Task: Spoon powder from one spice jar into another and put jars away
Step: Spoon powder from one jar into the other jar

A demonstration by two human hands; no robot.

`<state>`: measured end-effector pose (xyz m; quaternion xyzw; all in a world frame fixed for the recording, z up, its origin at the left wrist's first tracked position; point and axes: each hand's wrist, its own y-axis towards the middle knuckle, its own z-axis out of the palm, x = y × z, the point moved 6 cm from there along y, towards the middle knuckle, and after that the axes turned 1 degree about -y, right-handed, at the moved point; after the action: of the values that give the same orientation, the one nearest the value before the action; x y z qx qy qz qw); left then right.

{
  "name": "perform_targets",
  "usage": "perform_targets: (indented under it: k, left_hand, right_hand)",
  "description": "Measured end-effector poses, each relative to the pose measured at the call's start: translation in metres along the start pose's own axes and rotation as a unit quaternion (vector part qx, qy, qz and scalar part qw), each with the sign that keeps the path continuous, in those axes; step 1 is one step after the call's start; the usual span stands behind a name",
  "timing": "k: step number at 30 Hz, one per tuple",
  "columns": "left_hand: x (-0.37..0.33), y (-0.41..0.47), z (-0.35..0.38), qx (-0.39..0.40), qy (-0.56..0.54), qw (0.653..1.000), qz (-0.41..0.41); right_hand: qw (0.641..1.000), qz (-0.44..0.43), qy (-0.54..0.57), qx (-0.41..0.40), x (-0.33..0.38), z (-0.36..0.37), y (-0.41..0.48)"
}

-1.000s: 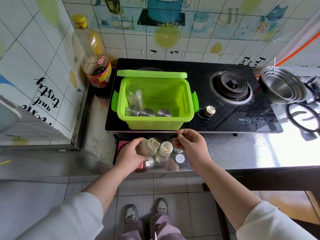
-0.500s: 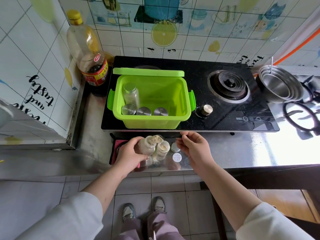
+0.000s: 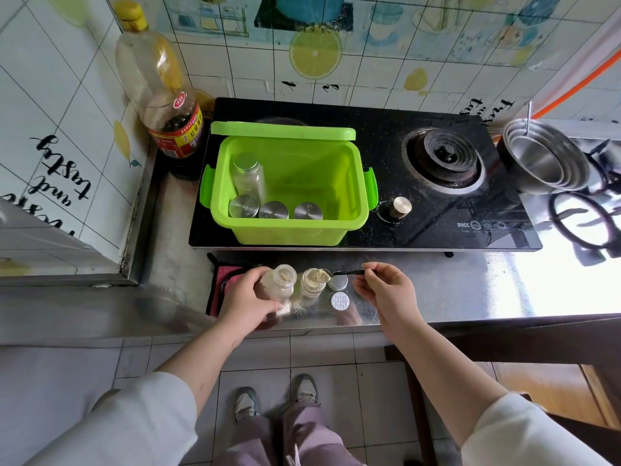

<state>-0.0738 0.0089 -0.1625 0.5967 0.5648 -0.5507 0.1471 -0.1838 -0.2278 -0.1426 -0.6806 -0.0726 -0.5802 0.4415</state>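
Note:
My left hand (image 3: 244,299) grips an open spice jar (image 3: 280,283) of pale powder, tilted toward the right, near the counter's front edge. Right beside it a second open jar (image 3: 312,284) stands upright on the counter. My right hand (image 3: 386,290) pinches the handle of a small black spoon (image 3: 346,273); its bowl, heaped with powder, is over the second jar's mouth. Two round lids (image 3: 338,292) lie on the counter just right of that jar. Behind, a green plastic box (image 3: 289,230) sits open on the stove and holds several capped jars (image 3: 250,178).
A black gas stove (image 3: 443,163) fills the back of the counter. A tall sauce bottle (image 3: 168,105) stands in the left corner. Stacked steel bowls (image 3: 544,159) sit at the right. A pink cloth (image 3: 221,280) lies under my left hand. Some powder is spilled by the jars.
My right hand has drawn the spoon out of the tilted jar and shifted right, carrying a heap of powder over the upright jar. The left hand keeps holding its jar.

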Motion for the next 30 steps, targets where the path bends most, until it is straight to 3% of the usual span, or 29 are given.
perform_targets:
  k: [5,7,10,16,18,20,24,30]
  left_hand:
    - [0.005,0.002,-0.002,-0.011,0.003,1.0,-0.006]
    - [0.006,0.003,-0.002,-0.017,-0.003,1.0,-0.006]
    - [0.007,0.004,-0.003,-0.017,-0.01,1.0,-0.008]
    - [0.006,0.002,-0.007,-0.028,0.004,1.0,0.001]
    - [0.005,0.001,-0.008,-0.026,0.0,1.0,0.003]
    - [0.003,-0.001,-0.011,-0.028,0.006,1.0,0.007]
    - [0.002,-0.003,-0.012,-0.031,0.006,0.999,0.009]
    - [-0.002,-0.005,-0.011,-0.022,0.003,1.0,0.014]
  right_hand:
    - [0.991,-0.059,-0.116,0.004,0.01,0.009,-0.003]
    - [0.97,-0.115,-0.215,0.005,0.017,0.016,-0.005]
    - [0.894,-0.225,-0.386,0.032,0.024,0.033,-0.009]
    - [0.751,-0.376,-0.528,0.13,0.023,0.064,-0.022]
    - [0.685,-0.42,-0.58,0.134,0.019,0.068,-0.026]
    - [0.65,-0.451,-0.597,0.134,0.018,0.069,-0.03]
    - [0.647,-0.463,-0.588,0.144,0.02,0.065,-0.032]
    - [0.681,-0.454,-0.56,0.13,0.026,0.057,-0.034]
